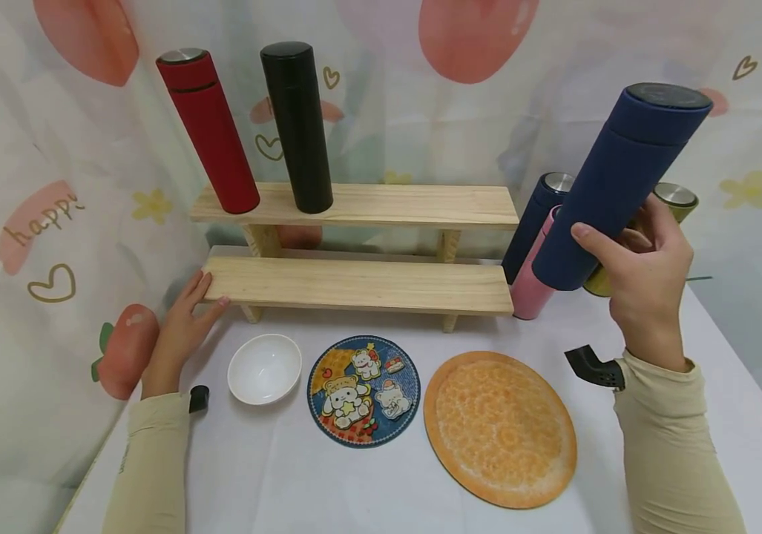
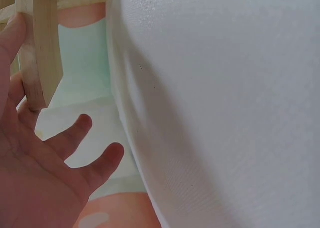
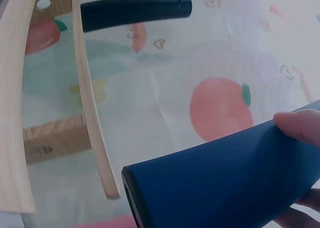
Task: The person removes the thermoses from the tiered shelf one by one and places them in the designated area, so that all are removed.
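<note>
My right hand (image 1: 651, 267) grips a dark blue thermos flask (image 1: 614, 178), raised and tilted above the table's right side, thumb across its front. In the right wrist view, the flask's base (image 3: 131, 195) points toward the shelf. My left hand (image 1: 183, 326) holds the left end of the two-tier wooden shelf (image 1: 360, 285) at its lower board, with two fingers (image 2: 107, 163) extended off the wood. A red thermos (image 1: 210, 133) and a black thermos (image 1: 298, 130) stand on the upper board's left half.
Behind the raised flask stand another dark blue thermos (image 1: 534, 222), a pink one (image 1: 533, 289) and a partly hidden yellow-green one (image 1: 677, 196). In front of the shelf lie a white bowl (image 1: 264, 369), a round cartoon mat (image 1: 363, 391) and a round orange-brown mat (image 1: 501, 430).
</note>
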Motion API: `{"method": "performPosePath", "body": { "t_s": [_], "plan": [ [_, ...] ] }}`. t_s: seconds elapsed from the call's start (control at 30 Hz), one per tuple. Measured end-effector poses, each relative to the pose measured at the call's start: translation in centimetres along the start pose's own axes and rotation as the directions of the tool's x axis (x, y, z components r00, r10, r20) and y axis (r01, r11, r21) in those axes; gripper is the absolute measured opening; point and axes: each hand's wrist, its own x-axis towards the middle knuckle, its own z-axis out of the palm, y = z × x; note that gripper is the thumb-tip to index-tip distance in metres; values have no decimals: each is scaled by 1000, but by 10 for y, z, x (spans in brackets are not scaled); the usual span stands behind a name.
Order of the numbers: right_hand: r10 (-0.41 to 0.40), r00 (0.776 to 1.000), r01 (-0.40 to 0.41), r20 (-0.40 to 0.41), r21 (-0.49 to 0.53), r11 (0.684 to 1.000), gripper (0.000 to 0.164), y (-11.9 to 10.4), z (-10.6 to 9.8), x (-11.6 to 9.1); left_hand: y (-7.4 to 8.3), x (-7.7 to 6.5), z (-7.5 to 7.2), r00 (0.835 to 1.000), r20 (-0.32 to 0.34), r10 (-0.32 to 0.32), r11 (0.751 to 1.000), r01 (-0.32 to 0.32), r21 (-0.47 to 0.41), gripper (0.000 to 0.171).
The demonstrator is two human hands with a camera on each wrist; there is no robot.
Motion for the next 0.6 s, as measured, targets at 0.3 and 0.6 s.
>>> {"method": "performPosePath", "body": {
  "t_s": [0.3, 0.6],
  "plan": [
    [-4, 996, 15, -84, 121, 993, 68, 2, -32, 5, 1, 0, 1, 1000, -7, 4, 1000, -4, 7, 80],
    [5, 992, 9, -126, 107, 994, 70, 15, -52, 10, 3, 0, 1, 1000, -7, 14, 1000, -13, 13, 79]
  ]
}}
